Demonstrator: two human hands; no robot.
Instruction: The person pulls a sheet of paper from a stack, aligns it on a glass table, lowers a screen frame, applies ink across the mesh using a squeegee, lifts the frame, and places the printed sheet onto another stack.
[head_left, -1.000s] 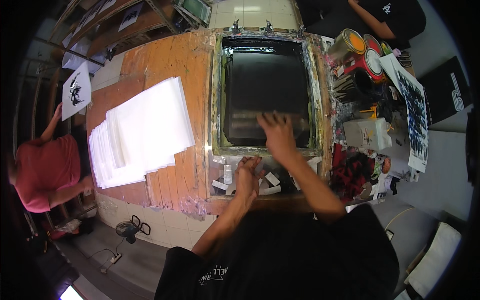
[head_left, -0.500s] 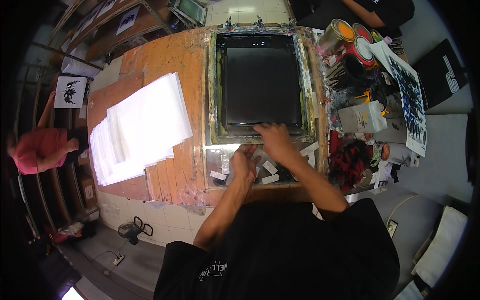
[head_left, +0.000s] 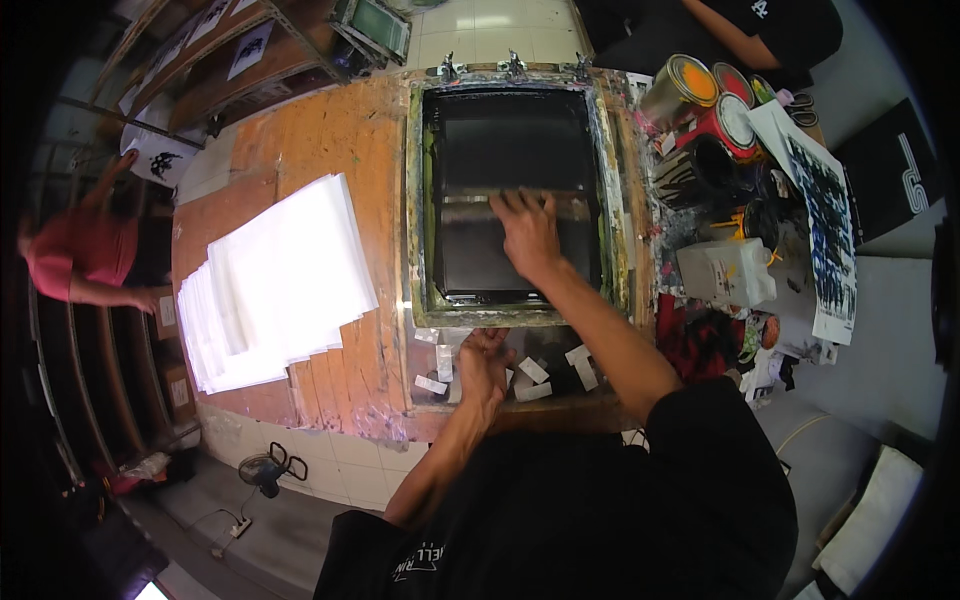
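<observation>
A dark printing screen [head_left: 480,140] in a paint-stained frame [head_left: 416,200] lies on the orange wooden table [head_left: 340,130]. My right hand [head_left: 528,232] grips a long squeegee [head_left: 465,207] that lies across the middle of the screen. My left hand [head_left: 484,362] rests on the table's near edge, just below the frame, among small pieces of white tape [head_left: 532,371]. Its fingers are curled; whether it holds anything I cannot tell.
A fanned stack of white sheets [head_left: 275,280] lies left of the frame. Paint cans [head_left: 680,90], a white jug [head_left: 730,272] and a printed sheet [head_left: 825,220] crowd the right side. A person in red [head_left: 70,265] stands at the left; another in black [head_left: 760,30] at the top.
My right hand has moved from the frame's near edge up to the middle of the screen, with the squeegee under it. My left hand stayed at the table's near edge.
</observation>
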